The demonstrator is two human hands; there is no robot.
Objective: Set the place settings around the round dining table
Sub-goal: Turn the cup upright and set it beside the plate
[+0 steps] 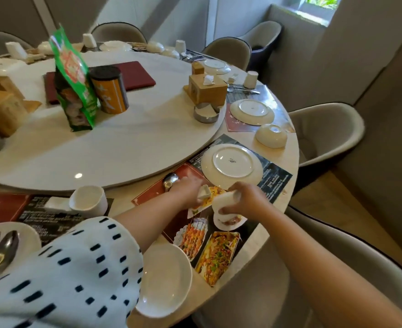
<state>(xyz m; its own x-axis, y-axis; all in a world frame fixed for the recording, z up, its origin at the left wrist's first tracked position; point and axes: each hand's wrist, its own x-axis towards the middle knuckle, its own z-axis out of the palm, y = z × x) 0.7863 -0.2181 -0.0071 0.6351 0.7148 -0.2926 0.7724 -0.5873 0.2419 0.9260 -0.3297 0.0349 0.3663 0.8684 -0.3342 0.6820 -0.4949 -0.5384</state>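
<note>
My left hand (188, 192) reaches over a printed food-photo placemat (210, 247) and grips a small white square dish (204, 193). A metal spoon (170, 181) lies just beyond its fingers, touching or nearly so. My right hand (245, 197) is closed around a white cup (226, 202), tilted low over the placemat. An upside-down white plate (232, 165) rests just past both hands. A second white plate (165, 280) sits at the near table edge, partly under my patterned sleeve.
A large white turntable (128, 143) carries a green bag, an orange canister, wooden boxes and an ashtray. Further round lie an upside-down plate (252, 112) and bowl (271, 136). A white cup (88, 201) stands at left. Grey chairs (325, 129) ring the table.
</note>
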